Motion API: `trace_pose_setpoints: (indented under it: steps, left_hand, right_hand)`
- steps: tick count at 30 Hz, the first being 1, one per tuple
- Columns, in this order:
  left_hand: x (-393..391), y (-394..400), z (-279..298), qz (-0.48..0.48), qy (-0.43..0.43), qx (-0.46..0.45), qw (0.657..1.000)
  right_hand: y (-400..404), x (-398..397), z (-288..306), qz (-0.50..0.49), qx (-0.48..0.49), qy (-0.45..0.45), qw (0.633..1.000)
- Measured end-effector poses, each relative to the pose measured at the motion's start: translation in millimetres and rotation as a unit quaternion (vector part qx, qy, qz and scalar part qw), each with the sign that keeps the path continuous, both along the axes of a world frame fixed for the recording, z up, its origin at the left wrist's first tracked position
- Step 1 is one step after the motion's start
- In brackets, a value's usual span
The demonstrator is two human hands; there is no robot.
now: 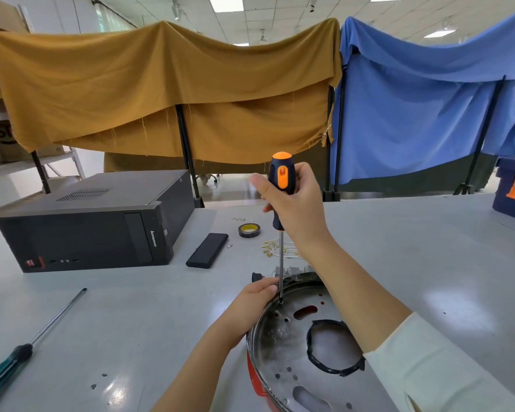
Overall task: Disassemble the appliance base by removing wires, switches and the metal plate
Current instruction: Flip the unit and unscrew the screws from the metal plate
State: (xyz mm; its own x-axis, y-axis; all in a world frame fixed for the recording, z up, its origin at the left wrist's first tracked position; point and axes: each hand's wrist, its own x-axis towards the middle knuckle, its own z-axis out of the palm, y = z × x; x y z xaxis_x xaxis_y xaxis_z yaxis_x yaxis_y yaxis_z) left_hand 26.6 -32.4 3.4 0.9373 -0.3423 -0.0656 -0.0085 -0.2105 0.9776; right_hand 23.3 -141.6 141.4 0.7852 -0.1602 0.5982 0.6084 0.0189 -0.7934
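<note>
Right hand [295,200] gripped orange-black screwdriver [280,185] upright, tip on metal plate [283,346] near far rim, left hand [257,295] pinched shaft, steadying.

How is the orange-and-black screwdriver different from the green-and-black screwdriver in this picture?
The orange-and-black screwdriver stands upright, while the green-and-black screwdriver lies flat on the grey table. The first is held in the right hand, with its tip on the round metal plate and the left hand beside its shaft; the second is untouched, left of the plate. Both have long, thin metal shafts.
</note>
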Motion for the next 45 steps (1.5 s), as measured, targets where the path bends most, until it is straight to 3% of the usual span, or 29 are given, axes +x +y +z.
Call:
trace_pose_setpoints:
  steps: [5, 10, 18, 24, 33, 39, 45]
  left_hand:
    - [0, 0, 0, 0.003, 0.001, -0.001, 1.000]
    - [-2, 0, 1, 0.007, 0.005, 0.003, 1.000]
    - [-2, 1, 2, 0.001, 0.004, 0.002, 1.000]
    - [-2, 0, 1, 0.006, 0.006, 0.002, 1.000]
    - [-2, 0, 1, 0.017, 0.012, 0.007, 1.000]
    - [-4, -1, 2, 0.012, 0.011, 0.007, 1.000]
    - [-5, -1, 3, 0.015, 0.007, 0.007, 1.000]
  right_hand:
    - [-6, -1, 0, -0.015, 0.005, 0.019, 1.000]
    - [-9, -2, -1, 0.182, 0.013, 0.001, 0.983]
    - [-7, 0, -12, 0.091, 0.065, -0.048, 0.993]
    - [-6, -1, -10, 0.147, 0.066, -0.036, 0.986]
    - [-2, -3, -18, 0.042, 0.045, -0.037, 0.997]
    - [0, -5, -16, 0.107, 0.059, -0.039, 0.992]
    - [-4, -4, -18, 0.094, 0.046, -0.050, 0.993]
